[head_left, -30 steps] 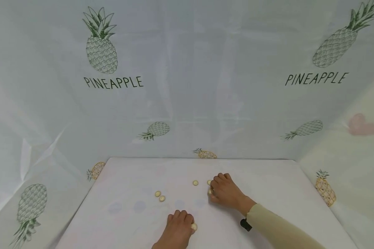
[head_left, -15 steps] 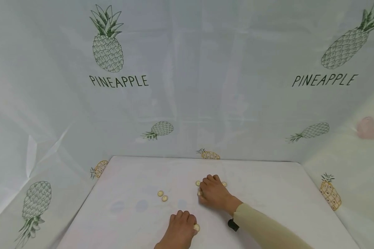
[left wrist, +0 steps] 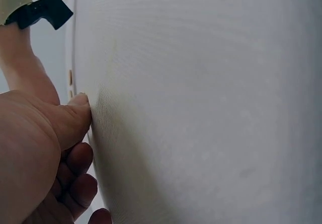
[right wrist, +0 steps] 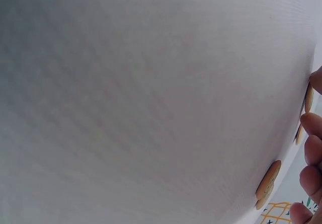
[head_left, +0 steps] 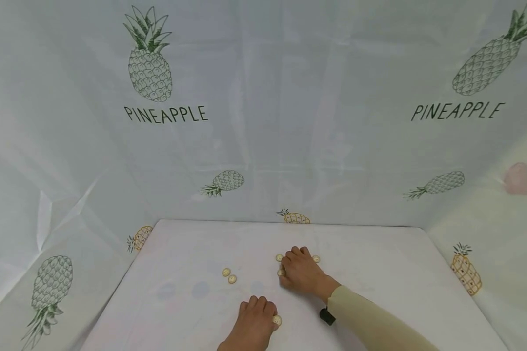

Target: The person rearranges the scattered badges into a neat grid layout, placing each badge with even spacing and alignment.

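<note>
My right hand [head_left: 304, 272] reaches over the white table [head_left: 180, 253] and pinches a small round wooden disc [head_left: 282, 272] between thumb and fingertips, down at the tabletop. In the right wrist view that disc [right wrist: 309, 98] appears edge-on by the fingertips. Beyond this hand lie two more pale discs, one to the left [head_left: 279, 257] and another to the right [head_left: 316, 259]. Nearer the front, my left hand [head_left: 251, 325] holds a disc [head_left: 277, 320] at its thumb side. The left wrist view shows the thumb [left wrist: 75, 121] and curled fingers; the disc is hidden there.
Two discs lie close together left of centre, one farther back [head_left: 226, 272] and one in front [head_left: 232, 279]. A pineapple-print cloth [head_left: 263, 146] hangs behind the table. A black wrist strap [head_left: 327, 316] shows below the right sleeve [head_left: 373, 317].
My right hand has slid left with its disc, uncovering a disc on its right; it stays put over the last half second. The left hand keeps its place while the view shifts slightly.
</note>
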